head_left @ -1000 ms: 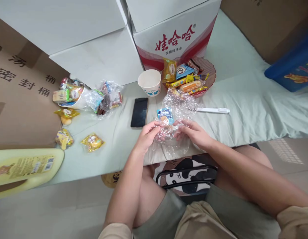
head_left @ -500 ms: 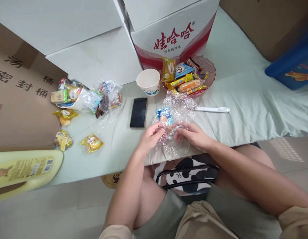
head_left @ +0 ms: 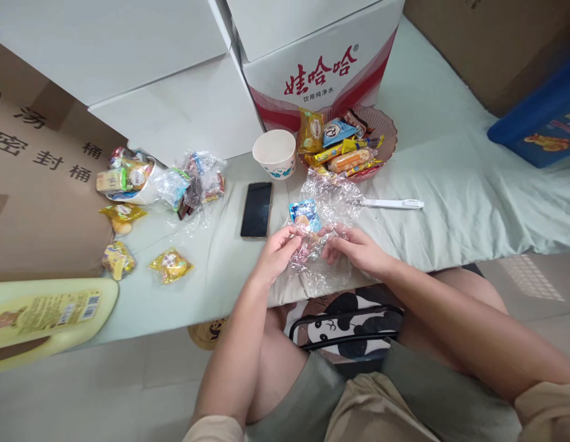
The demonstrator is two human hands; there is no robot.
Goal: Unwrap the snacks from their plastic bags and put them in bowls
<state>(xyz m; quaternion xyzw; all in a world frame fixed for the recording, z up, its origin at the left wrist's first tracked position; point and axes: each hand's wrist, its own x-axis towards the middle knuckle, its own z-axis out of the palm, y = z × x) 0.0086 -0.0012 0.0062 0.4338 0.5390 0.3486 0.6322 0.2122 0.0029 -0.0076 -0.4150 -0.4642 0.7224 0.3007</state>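
Note:
Crinkled clear plastic wrap (head_left: 330, 193) spreads over the cloth-covered surface in front of me. My left hand (head_left: 280, 250) pinches the wrap from the left, fingers closed. From the right, my right hand (head_left: 352, 247) grips it too, thumb against curled fingers. A small blue snack packet (head_left: 304, 213) lies just beyond my fingertips, among the film. To the right of the wrap rests a white utility knife (head_left: 392, 203). A dark phone (head_left: 256, 209) lies flat to the left of my left hand.
A pink glass bowl (head_left: 390, 132) of wrapped snacks and a white paper cup (head_left: 274, 153) stand behind. At left are a tipped white cup (head_left: 149, 189) with snacks, loose yellow packets (head_left: 171, 265) and a yellow bottle (head_left: 89, 316). White cartons (head_left: 322, 67) line the back.
My hands stay almost in place on the wrap, with only slight finger movement. The blue packet tilts a little. The view has shifted very slightly.

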